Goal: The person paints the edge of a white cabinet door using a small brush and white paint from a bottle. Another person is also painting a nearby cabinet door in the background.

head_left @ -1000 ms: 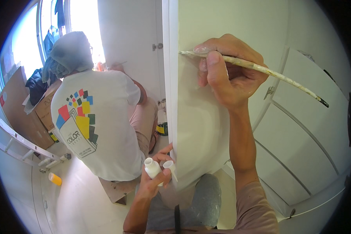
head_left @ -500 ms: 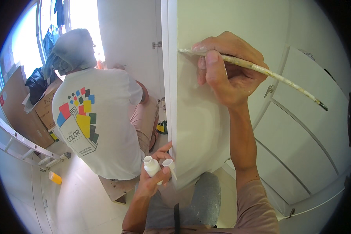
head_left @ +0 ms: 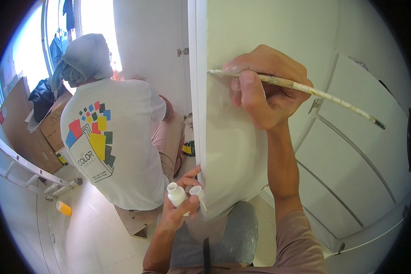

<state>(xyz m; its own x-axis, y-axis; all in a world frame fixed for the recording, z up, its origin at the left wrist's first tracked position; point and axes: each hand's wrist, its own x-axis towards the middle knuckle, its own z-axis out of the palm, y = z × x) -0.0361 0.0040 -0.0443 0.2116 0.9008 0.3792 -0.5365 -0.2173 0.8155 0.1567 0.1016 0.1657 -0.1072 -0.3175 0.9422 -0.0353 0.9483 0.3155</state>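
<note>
My right hand [head_left: 269, 89] is closed round a long, thin paintbrush [head_left: 322, 93] with a paint-spattered handle. Its white tip is against the pale panel [head_left: 233, 169], close to the panel's left edge. Low in the middle, my left hand [head_left: 178, 212] holds a small open white bottle [head_left: 177, 194], with a white cap [head_left: 196, 192] bearing a narrow stick held beside it. The fingers of that hand reach up to the bottom part of the panel's edge.
A co-worker [head_left: 114, 146] in a white shirt sits at left, facing a cupboard door [head_left: 150, 41]. A metal ladder [head_left: 27, 169], cardboard [head_left: 18, 118], an orange cup [head_left: 64, 208] and a green-and-yellow tin [head_left: 188, 148] stand nearby. Hinged white doors [head_left: 342, 164] are at right.
My right hand and the brush tip have moved down along the panel, after a slight rise earlier. My left hand still holds the bottle and cap.
</note>
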